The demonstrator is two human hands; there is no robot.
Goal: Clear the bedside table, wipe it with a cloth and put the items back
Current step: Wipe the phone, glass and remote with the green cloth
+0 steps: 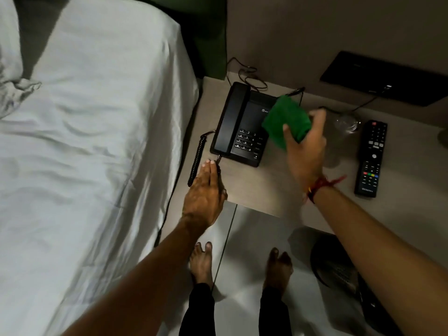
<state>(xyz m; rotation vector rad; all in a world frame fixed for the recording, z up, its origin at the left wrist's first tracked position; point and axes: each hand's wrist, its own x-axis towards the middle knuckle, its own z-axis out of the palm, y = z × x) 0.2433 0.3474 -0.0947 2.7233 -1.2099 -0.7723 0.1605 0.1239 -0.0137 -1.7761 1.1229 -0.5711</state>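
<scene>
The beige bedside table (261, 190) carries a black desk telephone (238, 124) at its left, a clear drinking glass (345, 132) in the middle and a black TV remote (370, 157) at the right. My right hand (306, 151) is shut on a folded green cloth (286, 121), held above the phone's right side, just left of the glass. My left hand (206, 192) lies flat with fingers stretched at the table's front left corner, fingertips beside the phone's coiled cord (197, 157).
A bed with white sheets (84, 141) fills the left, close against the table. A black flat device (385, 77) with a cable lies at the back right. A dark waste bin (337, 265) stands on the floor below the table, next to my bare feet.
</scene>
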